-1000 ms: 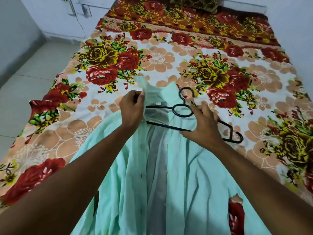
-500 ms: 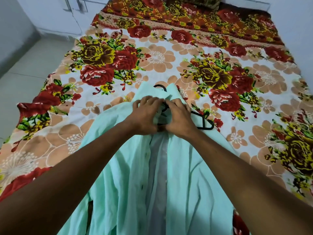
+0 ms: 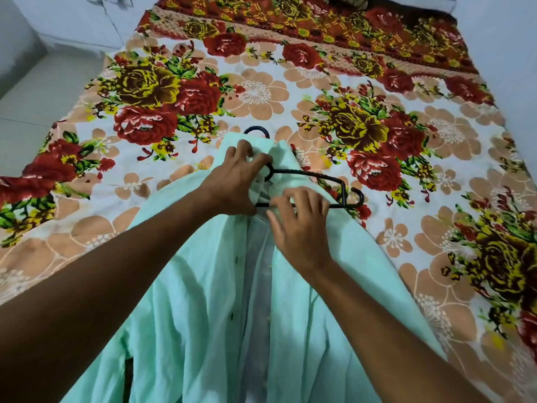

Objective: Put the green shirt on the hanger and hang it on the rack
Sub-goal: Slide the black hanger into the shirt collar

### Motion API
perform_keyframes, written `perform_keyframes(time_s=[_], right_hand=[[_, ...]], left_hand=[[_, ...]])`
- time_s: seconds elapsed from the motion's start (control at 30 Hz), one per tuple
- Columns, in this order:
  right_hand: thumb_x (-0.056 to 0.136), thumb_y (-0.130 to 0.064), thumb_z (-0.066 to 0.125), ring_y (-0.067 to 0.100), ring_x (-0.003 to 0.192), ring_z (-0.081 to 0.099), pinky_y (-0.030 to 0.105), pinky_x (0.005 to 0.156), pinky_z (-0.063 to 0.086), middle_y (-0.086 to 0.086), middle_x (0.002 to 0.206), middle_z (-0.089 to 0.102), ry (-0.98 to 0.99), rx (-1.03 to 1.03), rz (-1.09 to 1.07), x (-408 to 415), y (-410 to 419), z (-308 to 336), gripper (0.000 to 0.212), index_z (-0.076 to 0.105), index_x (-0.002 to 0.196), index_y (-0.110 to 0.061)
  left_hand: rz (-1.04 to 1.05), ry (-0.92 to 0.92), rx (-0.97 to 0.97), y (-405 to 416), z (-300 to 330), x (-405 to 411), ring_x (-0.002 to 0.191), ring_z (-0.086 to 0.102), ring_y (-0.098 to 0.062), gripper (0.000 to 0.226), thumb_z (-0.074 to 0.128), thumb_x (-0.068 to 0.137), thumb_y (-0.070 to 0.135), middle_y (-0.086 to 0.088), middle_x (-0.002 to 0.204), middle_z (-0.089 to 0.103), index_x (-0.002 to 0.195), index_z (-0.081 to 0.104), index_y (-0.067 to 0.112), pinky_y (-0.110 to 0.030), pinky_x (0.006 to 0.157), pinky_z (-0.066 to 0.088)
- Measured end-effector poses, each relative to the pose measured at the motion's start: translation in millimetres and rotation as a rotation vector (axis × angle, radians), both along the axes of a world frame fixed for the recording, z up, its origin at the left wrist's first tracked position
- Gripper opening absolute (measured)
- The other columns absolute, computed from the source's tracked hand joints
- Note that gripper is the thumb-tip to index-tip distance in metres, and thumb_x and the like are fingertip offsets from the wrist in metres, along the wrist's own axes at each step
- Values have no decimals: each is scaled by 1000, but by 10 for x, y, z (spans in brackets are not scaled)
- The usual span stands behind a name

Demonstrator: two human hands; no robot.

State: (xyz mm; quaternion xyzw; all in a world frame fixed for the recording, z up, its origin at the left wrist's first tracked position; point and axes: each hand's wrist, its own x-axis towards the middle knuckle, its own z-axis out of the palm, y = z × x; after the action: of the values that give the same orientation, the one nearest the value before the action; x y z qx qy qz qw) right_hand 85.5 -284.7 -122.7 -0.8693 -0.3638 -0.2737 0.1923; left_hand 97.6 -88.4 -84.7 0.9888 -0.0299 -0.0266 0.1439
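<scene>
A light green shirt [image 3: 209, 309] lies front up on the bed, its placket open down the middle. A black hanger [image 3: 319, 177] sits at the collar: its hook pokes out above the collar, its left side is hidden inside the shirt and its right arm lies bare over the right shoulder. My left hand [image 3: 235, 181] grips the collar and the hanger's neck. My right hand [image 3: 299, 222] pinches the right front edge of the shirt just under the hanger's lower bar. No rack is in view.
The bed [image 3: 261, 91] carries a sheet with large red and yellow flowers and fills most of the view. A tiled floor [image 3: 37, 91] runs along its left side, with white cupboard doors [image 3: 75, 18] at the far left.
The hanger's left arm has slid into the shirt and its right arm now lies exposed. My hands have parted: the left stays at the collar, the right has moved down to the right front edge.
</scene>
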Motion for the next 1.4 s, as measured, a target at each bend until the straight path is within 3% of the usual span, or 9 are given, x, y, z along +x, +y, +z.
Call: perform_keyframes(time_s=[0.1,0.3,0.43,0.57,0.67,0.9,1.07,1.27,1.4], right_hand=[[92,-17,66,33,81,55,43,69,40,8,84,59,68,-8,-42,-282,-3,-177,11,64,83,-11],[82,-60,71,35,100,63,46,84,52,10,107,67,537,-19,-487,65,169,-222,55,65,112,-14],[87,-53,69,37,92,68,45,79,55,10,101,72,617,-55,-452,283,229,-116,40,68,106,-17],[89,-31,74,27,76,70,35,69,54,5,78,75,882,365,-390,395,86,-86,19,77,86,-12],[93,-24,74,17,85,69,30,80,52,-1,86,73,1100,698,-434,482,-50,14,14,78,96,-11],[90,-20,75,27,84,70,46,84,61,10,90,76,1326,1127,-542,754,-511,189,6,75,90,-13],[76,-28,86,25,95,75,43,91,61,6,95,80,1277,1204,-537,871,-766,234,34,80,103,-8],[93,-24,72,15,60,59,26,56,42,5,69,71,484,427,-438,712,-632,369,22,78,81,-7],[94,-21,71,-1,54,52,18,56,39,-3,66,67,671,646,-406,685,-334,397,20,78,85,-5]], left_hand=[[10,-46,-46,80,46,27,119,37,-35,100,89,54,28,-13,135,31,142,41,24,-48,76,58],[2,-96,-90,101,74,1,117,40,-36,99,90,53,32,-13,132,32,140,44,23,-52,80,57],[8,-116,-81,79,67,-40,117,40,-37,100,90,53,31,-14,133,32,141,43,23,-52,81,56],[22,-126,-93,80,117,-22,119,39,-37,101,90,55,31,-12,134,31,143,42,23,-51,88,54],[21,-116,-84,83,128,-29,121,38,-38,102,91,56,30,-12,136,30,144,40,25,-52,85,56],[9,-156,-21,72,78,-71,122,40,-42,103,90,57,34,-15,138,30,144,37,24,-53,84,57],[-9,-92,46,25,37,-115,122,38,-42,111,91,57,28,-17,139,30,150,33,24,-50,80,58],[17,-34,113,-42,-12,-107,123,38,-42,118,93,56,26,-20,139,30,155,28,22,-51,77,60],[23,-18,105,-32,-12,-65,122,37,-42,126,95,57,30,-20,138,30,158,20,26,-52,80,60]])
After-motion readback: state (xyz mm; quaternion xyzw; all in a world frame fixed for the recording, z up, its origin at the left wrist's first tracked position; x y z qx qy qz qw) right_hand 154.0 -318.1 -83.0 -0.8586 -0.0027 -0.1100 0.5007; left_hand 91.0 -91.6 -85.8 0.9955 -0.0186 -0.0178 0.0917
